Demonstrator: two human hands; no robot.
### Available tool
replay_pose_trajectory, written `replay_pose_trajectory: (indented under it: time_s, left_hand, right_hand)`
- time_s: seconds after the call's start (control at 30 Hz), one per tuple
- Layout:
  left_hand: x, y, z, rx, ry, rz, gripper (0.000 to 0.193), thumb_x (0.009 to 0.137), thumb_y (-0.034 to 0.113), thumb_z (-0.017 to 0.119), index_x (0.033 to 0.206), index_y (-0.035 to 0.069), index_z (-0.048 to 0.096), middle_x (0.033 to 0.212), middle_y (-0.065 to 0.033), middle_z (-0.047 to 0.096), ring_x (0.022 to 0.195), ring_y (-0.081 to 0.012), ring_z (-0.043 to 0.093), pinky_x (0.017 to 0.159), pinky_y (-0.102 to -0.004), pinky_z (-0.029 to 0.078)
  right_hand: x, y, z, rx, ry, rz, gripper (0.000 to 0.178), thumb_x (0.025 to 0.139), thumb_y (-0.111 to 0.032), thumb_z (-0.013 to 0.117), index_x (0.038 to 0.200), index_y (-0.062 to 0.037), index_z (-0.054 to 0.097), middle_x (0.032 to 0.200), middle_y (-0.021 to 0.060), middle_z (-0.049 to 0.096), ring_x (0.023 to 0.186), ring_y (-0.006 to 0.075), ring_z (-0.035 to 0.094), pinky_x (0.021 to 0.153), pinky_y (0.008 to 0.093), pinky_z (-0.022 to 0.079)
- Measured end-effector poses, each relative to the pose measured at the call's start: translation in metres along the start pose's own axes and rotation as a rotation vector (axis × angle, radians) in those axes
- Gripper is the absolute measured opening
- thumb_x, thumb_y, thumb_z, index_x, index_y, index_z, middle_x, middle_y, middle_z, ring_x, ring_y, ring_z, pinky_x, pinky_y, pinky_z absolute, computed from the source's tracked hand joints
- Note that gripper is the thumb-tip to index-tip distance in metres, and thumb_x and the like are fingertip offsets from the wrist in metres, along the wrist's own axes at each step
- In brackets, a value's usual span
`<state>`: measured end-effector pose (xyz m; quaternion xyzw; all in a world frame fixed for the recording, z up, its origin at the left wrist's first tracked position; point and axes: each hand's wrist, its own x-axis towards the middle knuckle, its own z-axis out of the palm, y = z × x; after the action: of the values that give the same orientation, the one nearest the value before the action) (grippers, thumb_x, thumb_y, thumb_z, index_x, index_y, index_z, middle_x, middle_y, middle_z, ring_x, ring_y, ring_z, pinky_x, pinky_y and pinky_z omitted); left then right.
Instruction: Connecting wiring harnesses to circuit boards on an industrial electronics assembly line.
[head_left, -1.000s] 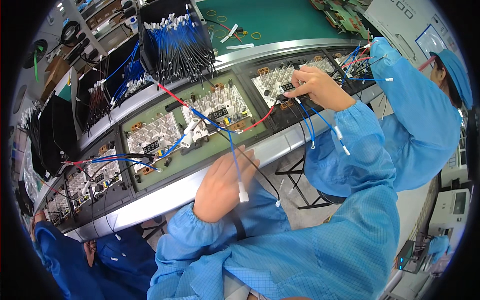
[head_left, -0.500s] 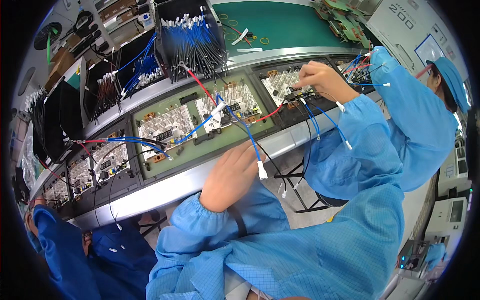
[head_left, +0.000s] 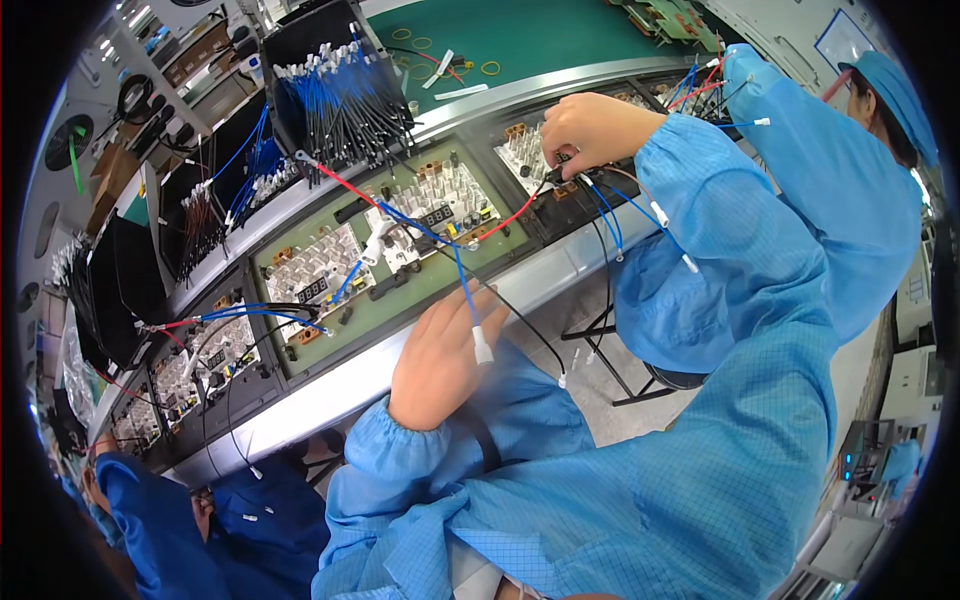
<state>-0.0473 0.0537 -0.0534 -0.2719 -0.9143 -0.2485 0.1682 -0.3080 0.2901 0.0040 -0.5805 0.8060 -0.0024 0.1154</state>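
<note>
A: Green rectangular circuit-board tray (head_left: pixel 400 290)?
B: Partly wired; several leads are left loose.
A: Right hand (head_left: pixel 597 130)?
B: At one o'clock, closed on black connector (head_left: pixel 563 160).
A: Left hand (head_left: pixel 440 360)?
B: Curled beside thin blue white-tipped wire (head_left: pixel 466 300); grip cannot be told.

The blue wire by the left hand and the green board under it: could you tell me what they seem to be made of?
The blue wire looks plastic-insulated: smooth, evenly coloured, bending freely, ending in a white, probably plastic, tip by the left hand. The green board looks like rigid matte laminate, judging by its flat dull face carrying silvery, apparently metal, parts.
</note>
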Motion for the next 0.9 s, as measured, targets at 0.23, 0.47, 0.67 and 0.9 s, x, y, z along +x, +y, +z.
replay_pose_trajectory:
  time_s: [0.23, 0.47, 0.67, 0.9]
  left_hand:
    - [-0.009, -0.006, -0.011, 0.010, -0.024, -0.001, 0.035, 0.072, 0.001, 0.069, 0.107, 0.007, 0.067, 0.117, -0.0071, 0.062, 0.113, -0.0287, 0.058, 0.091, -0.0383, 0.050]
    - [-0.010, -0.005, -0.011, 0.017, -0.023, 0.000, 0.035, 0.073, 0.001, 0.069, 0.107, 0.007, 0.067, 0.116, -0.0073, 0.062, 0.113, -0.0285, 0.057, 0.090, -0.0382, 0.050]
    - [-0.010, -0.007, -0.004, 0.025, -0.023, 0.025, 0.034, 0.076, 0.008, 0.061, 0.109, 0.005, 0.063, 0.118, -0.0101, 0.060, 0.116, -0.0283, 0.056, 0.093, -0.0381, 0.048]
    - [0.011, 0.006, 0.019, 0.034, 0.049, 0.066, 0.034, 0.076, 0.011, 0.058, 0.108, 0.003, 0.062, 0.121, -0.0111, 0.058, 0.120, -0.0285, 0.053, 0.097, -0.0374, 0.046]
  right_hand:
    - [0.017, -0.003, -0.001, -0.031, -0.130, 0.038, 0.018, 0.067, -0.024, 0.076, 0.078, -0.0131, 0.068, 0.074, 0.0023, 0.059, 0.081, 0.0253, 0.059, 0.074, 0.0394, 0.047]
    - [0.017, -0.015, -0.007, 0.010, -0.070, 0.060, 0.025, 0.066, -0.026, 0.079, 0.079, -0.0116, 0.064, 0.072, 0.0025, 0.058, 0.080, 0.0259, 0.059, 0.069, 0.0392, 0.047]
    - [-0.002, 0.013, -0.008, 0.103, 0.134, 0.019, 0.013, 0.079, -0.019, 0.071, 0.086, -0.0081, 0.067, 0.077, 0.0057, 0.062, 0.076, 0.0269, 0.060, 0.067, 0.0388, 0.047]
    - [-0.034, 0.022, -0.007, 0.229, 0.014, 0.045, 0.012, 0.078, -0.016, 0.073, 0.083, -0.0056, 0.073, 0.073, 0.0088, 0.063, 0.073, 0.0275, 0.060, 0.066, 0.0376, 0.047]
